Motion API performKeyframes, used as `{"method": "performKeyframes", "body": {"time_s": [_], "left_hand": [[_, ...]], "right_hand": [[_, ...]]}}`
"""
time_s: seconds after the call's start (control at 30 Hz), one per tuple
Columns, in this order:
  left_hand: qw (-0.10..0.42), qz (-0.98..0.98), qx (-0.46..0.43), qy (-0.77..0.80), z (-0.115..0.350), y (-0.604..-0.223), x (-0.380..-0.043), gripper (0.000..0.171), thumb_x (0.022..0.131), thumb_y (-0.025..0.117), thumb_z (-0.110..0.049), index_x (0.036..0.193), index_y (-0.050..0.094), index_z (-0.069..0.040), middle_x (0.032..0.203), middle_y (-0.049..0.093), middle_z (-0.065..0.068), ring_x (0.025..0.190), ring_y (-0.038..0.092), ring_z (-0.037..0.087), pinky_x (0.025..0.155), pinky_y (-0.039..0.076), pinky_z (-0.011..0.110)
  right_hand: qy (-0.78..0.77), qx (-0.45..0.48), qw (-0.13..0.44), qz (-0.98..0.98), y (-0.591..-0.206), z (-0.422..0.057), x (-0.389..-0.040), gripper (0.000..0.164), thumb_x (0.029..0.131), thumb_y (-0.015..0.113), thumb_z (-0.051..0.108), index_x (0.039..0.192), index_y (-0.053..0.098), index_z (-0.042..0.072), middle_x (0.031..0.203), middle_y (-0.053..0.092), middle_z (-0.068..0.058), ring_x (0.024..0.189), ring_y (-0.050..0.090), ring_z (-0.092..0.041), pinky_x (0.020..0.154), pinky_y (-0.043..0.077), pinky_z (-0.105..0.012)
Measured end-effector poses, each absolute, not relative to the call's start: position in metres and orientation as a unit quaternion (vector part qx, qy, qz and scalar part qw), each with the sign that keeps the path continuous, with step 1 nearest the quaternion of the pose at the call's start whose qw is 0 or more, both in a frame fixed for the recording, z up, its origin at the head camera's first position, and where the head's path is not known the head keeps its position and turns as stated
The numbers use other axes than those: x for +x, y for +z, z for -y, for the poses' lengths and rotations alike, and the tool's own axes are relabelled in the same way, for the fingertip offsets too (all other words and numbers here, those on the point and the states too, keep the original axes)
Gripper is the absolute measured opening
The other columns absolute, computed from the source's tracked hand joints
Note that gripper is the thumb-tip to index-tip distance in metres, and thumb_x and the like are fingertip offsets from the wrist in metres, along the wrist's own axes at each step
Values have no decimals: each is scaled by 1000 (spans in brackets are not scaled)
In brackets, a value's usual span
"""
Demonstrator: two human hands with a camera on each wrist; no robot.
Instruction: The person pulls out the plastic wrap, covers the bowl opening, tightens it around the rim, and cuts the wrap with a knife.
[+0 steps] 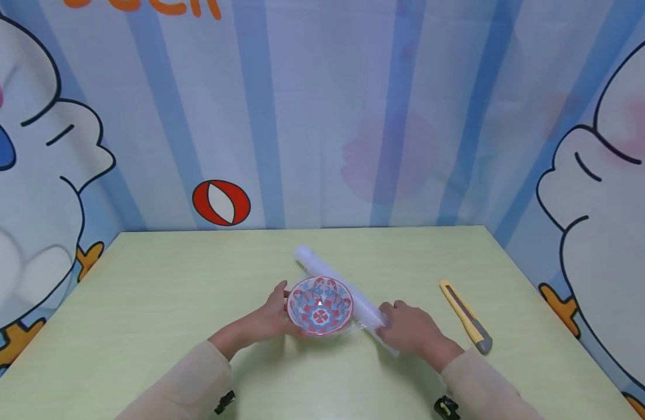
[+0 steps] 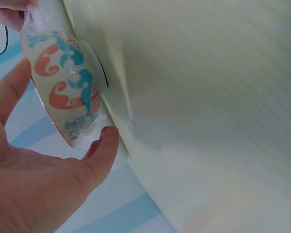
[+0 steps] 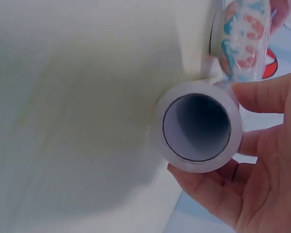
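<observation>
A bowl with a red, blue and white flower pattern point(image 1: 320, 305) is near the middle of the table, its inside facing up toward the head camera. Clear film covers the bowl's side point(image 2: 63, 87), crinkled and bunched in places. My left hand point(image 1: 278, 315) holds the bowl from the left, thumb and fingers spread around its rim and side. In my right hand point(image 1: 409, 328) is the near end of a long roll of plastic wrap point(image 1: 349, 294). The right wrist view looks into the roll's hollow core, with fingers and thumb curled around the roll's end point(image 3: 199, 166).
A yellow and grey box cutter point(image 1: 466, 318) lies on the table right of my right hand. The pale wooden table point(image 1: 160, 303) meets a blue striped backdrop point(image 1: 322, 116) with cartoon figures along its back and sides.
</observation>
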State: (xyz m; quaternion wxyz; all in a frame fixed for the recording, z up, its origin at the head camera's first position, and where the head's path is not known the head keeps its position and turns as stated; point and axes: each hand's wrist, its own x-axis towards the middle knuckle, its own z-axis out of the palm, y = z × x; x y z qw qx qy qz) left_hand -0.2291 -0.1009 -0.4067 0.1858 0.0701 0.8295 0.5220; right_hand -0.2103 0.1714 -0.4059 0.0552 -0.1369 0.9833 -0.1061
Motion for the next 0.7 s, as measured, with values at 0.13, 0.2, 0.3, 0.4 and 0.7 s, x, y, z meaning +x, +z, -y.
{"method": "performKeyframes", "body": {"time_s": [0.13, 0.2, 0.3, 0.4, 0.7], "left_hand": [[154, -842, 67, 513, 101, -406, -228, 101, 69, 74, -3, 144, 7, 5, 139, 32, 19, 124, 40, 32, 104, 33, 50], [142, -848, 74, 505, 100, -406, -227, 98, 70, 72, -3, 143, 8, 6, 139, 32, 21, 125, 38, 35, 105, 31, 51], [118, -859, 99, 488, 97, -407, -226, 97, 70, 72, -8, 143, 10, 9, 139, 33, 23, 129, 34, 36, 107, 28, 52], [101, -879, 115, 451, 92, -409, -224, 105, 68, 76, -20, 144, 8, 7, 145, 28, 23, 135, 26, 37, 109, 25, 54], [125, -912, 100, 376, 82, -409, -224, 125, 63, 82, -41, 145, -2, 3, 152, 11, 21, 138, 15, 38, 108, 26, 55]], "right_hand": [[-114, -135, 48, -983, -408, -167, -202, 40, 83, 58, 31, 107, 54, 0, 81, 54, -8, 63, 47, -18, 52, 41, -33], [-117, -130, 44, -984, -410, -164, -198, 38, 82, 58, 31, 103, 54, 0, 77, 52, -8, 61, 47, -18, 51, 40, -33], [-124, -120, 38, -984, -409, -159, -193, 35, 81, 58, 30, 97, 53, -1, 73, 50, -8, 59, 46, -19, 49, 39, -32], [-123, -112, 33, -986, -407, -154, -188, 33, 81, 59, 29, 92, 52, -2, 71, 48, -9, 57, 46, -20, 48, 39, -33], [-118, -85, 36, -989, -408, -143, -177, 36, 81, 58, 31, 89, 51, -3, 67, 49, -9, 55, 47, -21, 46, 40, -33]]}}
